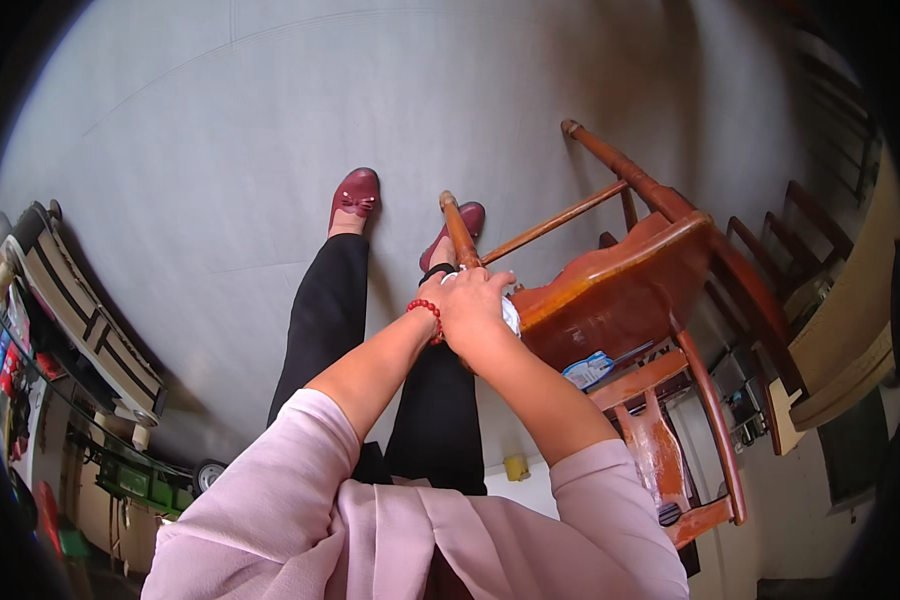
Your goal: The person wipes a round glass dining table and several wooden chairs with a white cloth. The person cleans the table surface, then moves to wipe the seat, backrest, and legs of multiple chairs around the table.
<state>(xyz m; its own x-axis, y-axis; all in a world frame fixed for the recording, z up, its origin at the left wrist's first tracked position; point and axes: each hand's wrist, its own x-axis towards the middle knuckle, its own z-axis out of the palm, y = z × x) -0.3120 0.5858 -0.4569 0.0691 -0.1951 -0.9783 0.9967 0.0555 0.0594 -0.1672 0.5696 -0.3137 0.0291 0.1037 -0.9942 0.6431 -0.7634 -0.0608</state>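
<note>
A reddish-brown wooden chair is at the right of the view, with its legs pointing towards the top and its slatted back towards the bottom. Both my hands meet at the chair's near leg, by the seat corner. White cloth shows beneath and beside the fingers. My right hand lies over the cloth, its fingers bent. Close against it is my left hand, with a red bead bracelet at the wrist; its fingers are largely hidden. A blue and white packet lies by the seat's edge near the chair back.
A cushioned seat with dark stripes stands on the left, beside a glass-edged table with various items. More dark wooden chairs and a round wooden table are at the right. A yellow cup-like object is below the chair.
</note>
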